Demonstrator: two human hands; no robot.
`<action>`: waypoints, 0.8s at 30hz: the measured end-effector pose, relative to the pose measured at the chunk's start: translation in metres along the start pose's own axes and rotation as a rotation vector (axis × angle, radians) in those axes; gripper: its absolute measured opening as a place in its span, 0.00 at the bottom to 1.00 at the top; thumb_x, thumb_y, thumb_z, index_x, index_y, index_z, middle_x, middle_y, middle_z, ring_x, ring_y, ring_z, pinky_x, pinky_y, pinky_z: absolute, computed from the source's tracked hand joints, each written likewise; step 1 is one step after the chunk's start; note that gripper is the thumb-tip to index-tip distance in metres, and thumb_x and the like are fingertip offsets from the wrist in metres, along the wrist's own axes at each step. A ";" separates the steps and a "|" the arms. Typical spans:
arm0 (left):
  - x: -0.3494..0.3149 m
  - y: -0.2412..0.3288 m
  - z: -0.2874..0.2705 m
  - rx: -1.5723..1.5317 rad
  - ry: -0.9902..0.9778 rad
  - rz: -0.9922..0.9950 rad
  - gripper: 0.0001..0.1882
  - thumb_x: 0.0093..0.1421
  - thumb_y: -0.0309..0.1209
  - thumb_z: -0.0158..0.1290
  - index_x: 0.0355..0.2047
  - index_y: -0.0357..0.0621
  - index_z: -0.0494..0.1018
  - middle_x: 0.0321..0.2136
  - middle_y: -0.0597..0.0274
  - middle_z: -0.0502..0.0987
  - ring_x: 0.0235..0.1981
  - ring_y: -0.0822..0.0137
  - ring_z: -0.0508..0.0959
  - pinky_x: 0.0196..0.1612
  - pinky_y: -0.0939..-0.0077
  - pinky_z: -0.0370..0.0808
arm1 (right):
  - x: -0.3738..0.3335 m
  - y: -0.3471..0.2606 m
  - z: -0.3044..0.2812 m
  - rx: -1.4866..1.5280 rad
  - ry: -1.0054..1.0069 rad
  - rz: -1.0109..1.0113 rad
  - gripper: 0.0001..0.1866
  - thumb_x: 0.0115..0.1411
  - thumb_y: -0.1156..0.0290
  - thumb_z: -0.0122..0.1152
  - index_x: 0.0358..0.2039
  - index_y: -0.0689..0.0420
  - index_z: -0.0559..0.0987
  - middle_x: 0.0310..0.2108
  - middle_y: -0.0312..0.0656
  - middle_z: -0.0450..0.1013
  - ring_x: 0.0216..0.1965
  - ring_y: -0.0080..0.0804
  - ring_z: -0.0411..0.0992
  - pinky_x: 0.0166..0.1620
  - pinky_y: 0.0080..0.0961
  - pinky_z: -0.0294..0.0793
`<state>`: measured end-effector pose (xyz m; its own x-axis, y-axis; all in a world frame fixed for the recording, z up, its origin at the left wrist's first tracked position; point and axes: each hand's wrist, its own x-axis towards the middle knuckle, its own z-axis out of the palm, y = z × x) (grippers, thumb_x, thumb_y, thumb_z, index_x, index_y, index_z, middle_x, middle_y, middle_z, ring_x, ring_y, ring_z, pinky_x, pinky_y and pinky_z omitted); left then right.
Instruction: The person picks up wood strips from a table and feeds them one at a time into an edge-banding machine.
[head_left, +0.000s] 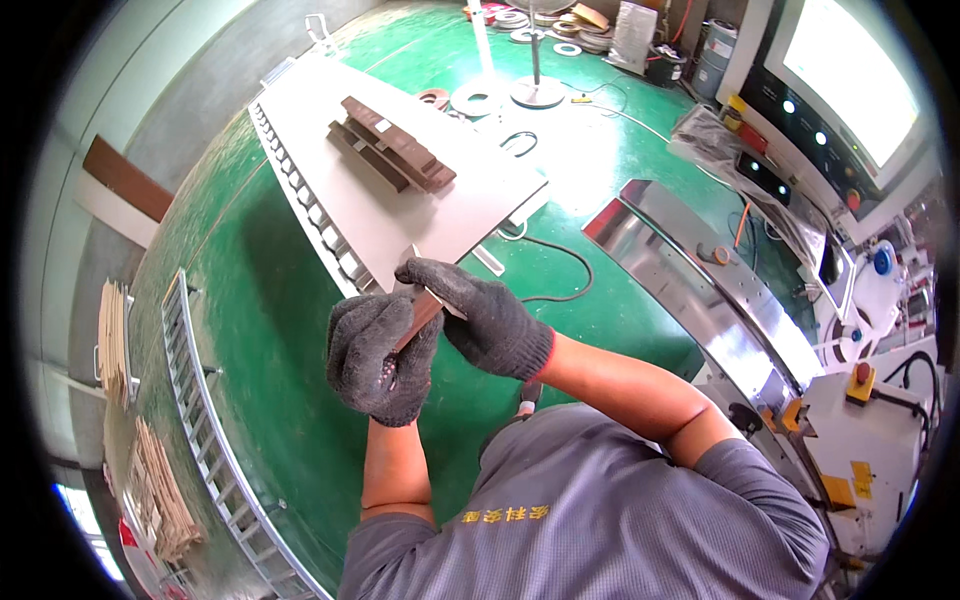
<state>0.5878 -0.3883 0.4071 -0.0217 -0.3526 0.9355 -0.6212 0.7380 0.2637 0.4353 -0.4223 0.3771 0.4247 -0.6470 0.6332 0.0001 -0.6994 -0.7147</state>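
Observation:
Both my hands wear dark grey knit gloves and meet near the near corner of the long white table. My left hand point(380, 355) is closed, its fingers curled around the lower end of a narrow brown board piece point(420, 314) with a pale edge. My right hand point(493, 322), with a red band at the glove cuff, is closed over the upper end of the same piece. The gloves hide much of it, so its full length cannot be made out. Beyond my hands, brown panels point(400, 143) lie stacked on the table.
The white table point(470, 185) has a row of rollers point(300, 195) along its left side. At right stands a machine with a shiny metal bed point(690, 270), a lit screen point(850, 75) and a red button point(862, 372). A metal roller rack point(215, 440) is at left; cables point(575, 255) cross the green floor.

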 end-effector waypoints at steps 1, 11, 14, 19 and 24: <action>0.002 0.000 0.003 -0.021 -0.016 0.014 0.17 0.47 0.24 0.71 0.36 0.42 0.78 0.33 0.58 0.80 0.33 0.56 0.79 0.37 0.64 0.77 | 0.000 -0.001 -0.002 0.008 0.024 0.030 0.38 0.52 0.88 0.54 0.66 0.57 0.63 0.59 0.52 0.69 0.59 0.50 0.70 0.59 0.37 0.71; 0.010 0.003 0.020 -0.085 -0.117 0.059 0.18 0.47 0.26 0.72 0.37 0.43 0.77 0.32 0.59 0.80 0.32 0.57 0.79 0.37 0.64 0.77 | -0.012 -0.018 -0.011 -0.018 0.150 0.239 0.36 0.54 0.89 0.50 0.65 0.53 0.66 0.56 0.51 0.72 0.55 0.51 0.73 0.55 0.37 0.75; 0.014 0.003 0.023 -0.097 -0.129 0.070 0.18 0.46 0.26 0.72 0.37 0.45 0.78 0.32 0.61 0.80 0.31 0.58 0.79 0.37 0.64 0.77 | -0.014 -0.023 -0.015 -0.045 0.169 0.243 0.37 0.54 0.89 0.50 0.66 0.52 0.65 0.54 0.52 0.73 0.52 0.52 0.75 0.52 0.37 0.76; 0.004 0.005 0.039 -0.178 -0.252 0.095 0.16 0.46 0.24 0.71 0.35 0.45 0.78 0.32 0.62 0.79 0.31 0.59 0.79 0.36 0.65 0.76 | -0.009 -0.041 -0.041 0.016 0.066 0.528 0.34 0.58 0.81 0.59 0.66 0.55 0.65 0.53 0.52 0.74 0.52 0.46 0.76 0.53 0.34 0.75; -0.002 0.005 0.052 -0.202 -0.227 0.026 0.14 0.47 0.25 0.71 0.32 0.41 0.78 0.29 0.59 0.79 0.31 0.58 0.77 0.38 0.63 0.74 | -0.031 -0.004 -0.035 -0.071 0.129 0.290 0.39 0.55 0.87 0.53 0.68 0.52 0.61 0.54 0.55 0.73 0.50 0.51 0.76 0.51 0.36 0.76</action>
<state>0.5442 -0.4143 0.3945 -0.2240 -0.4349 0.8722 -0.4504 0.8398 0.3031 0.3900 -0.4098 0.3706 0.2794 -0.8523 0.4422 -0.1692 -0.4970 -0.8511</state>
